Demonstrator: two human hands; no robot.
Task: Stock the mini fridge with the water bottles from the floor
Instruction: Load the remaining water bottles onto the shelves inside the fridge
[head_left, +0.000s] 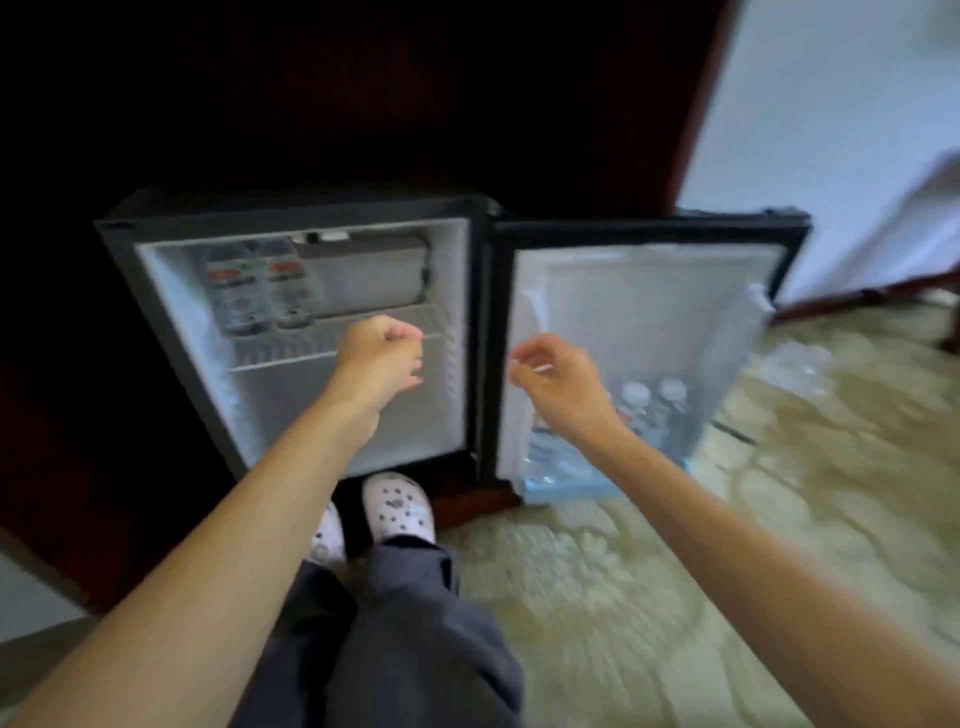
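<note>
Your left grip (382, 358) is clenched, empty, before the fridge (291, 218); right grip (558, 384) hangs loosely curled; 2 bottles (234, 291) stand inside.

Likely hotel bedroom: mini fridge (291, 215) in dark wood cabinet (311, 104), patterned carpet (623, 597), white bedding (831, 130) at right.

The black mini fridge (291, 218) stands open, its door (644, 312) swung right. Two labelled water bottles (254, 286) stand upright at the left of its upper shelf (363, 332). Two capped bottles (652, 400) stand in the door's bottom rack.
</note>
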